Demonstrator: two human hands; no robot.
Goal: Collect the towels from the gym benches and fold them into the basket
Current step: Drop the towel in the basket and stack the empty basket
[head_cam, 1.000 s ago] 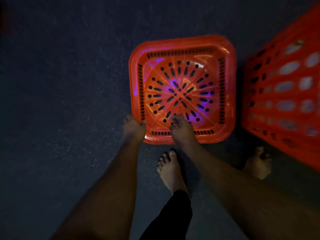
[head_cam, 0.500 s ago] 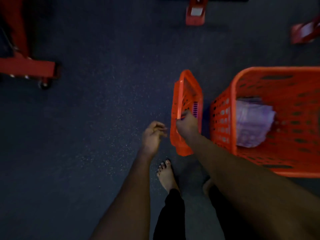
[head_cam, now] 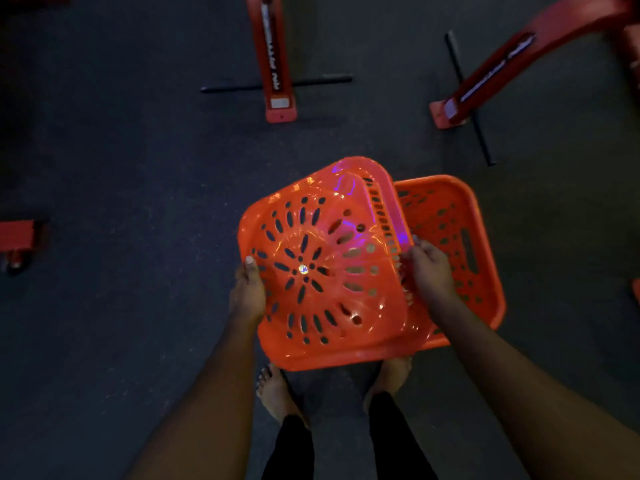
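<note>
An orange perforated basket lid [head_cam: 322, 268] is held flat in the air in front of me, partly over the orange basket [head_cam: 450, 216] standing on the floor at the right. My left hand [head_cam: 247, 289] grips the lid's left edge. My right hand [head_cam: 427, 268] grips its right edge, above the basket's opening. The lid hides most of the basket's inside, so no towel shows.
Dark speckled gym floor [head_cam: 121, 168] all around. Red bench legs with black crossbars stand ahead at top centre [head_cam: 275, 64] and top right [head_cam: 491, 71]. Another red frame foot [head_cam: 20, 237] sits at the left edge. My bare feet [head_cam: 273, 393] stand below the lid.
The lid went from lying on the floor to being tipped on edge by my right hand, and now both hands hold it flat, partly over the basket. The towel in the basket is hidden.
</note>
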